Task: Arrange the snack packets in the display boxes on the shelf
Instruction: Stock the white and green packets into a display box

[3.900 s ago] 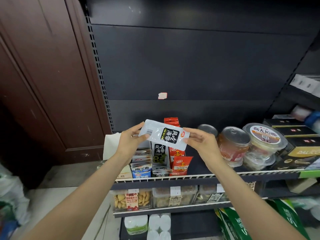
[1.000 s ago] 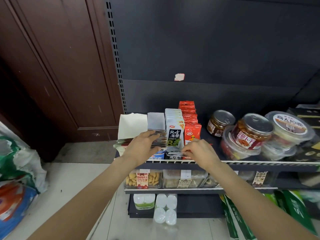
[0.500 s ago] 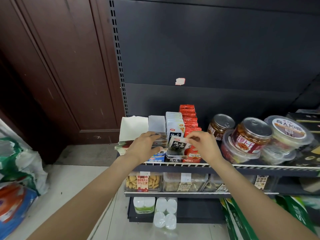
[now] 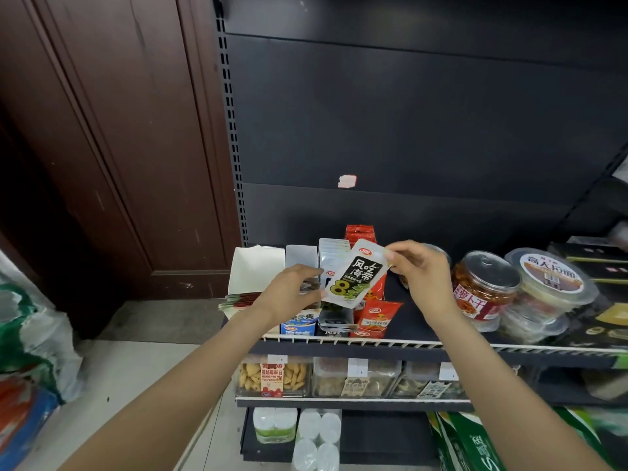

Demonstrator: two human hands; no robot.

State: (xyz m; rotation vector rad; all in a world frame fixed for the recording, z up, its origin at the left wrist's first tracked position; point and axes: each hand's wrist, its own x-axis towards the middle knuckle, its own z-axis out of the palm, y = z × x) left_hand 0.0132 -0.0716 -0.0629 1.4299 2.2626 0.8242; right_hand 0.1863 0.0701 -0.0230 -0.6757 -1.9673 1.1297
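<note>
A white snack packet with a black label and a green "8" hangs tilted above the shelf. My right hand pinches its top right corner. My left hand holds its lower left edge, the fingers also lying on a stack of packets beneath. Behind stand a row of identical white packets and a row of red packets in display boxes. More red packets lean at the front.
Clear jars and tubs with foil lids crowd the shelf to the right. A white box stands at the shelf's left end. Clear bins sit on the shelf below. Bags lie on the floor, left.
Both hands were low at the shelf front a second ago. The right hand has since drawn one white packet up from the display box, and the left hand now steadies it.
</note>
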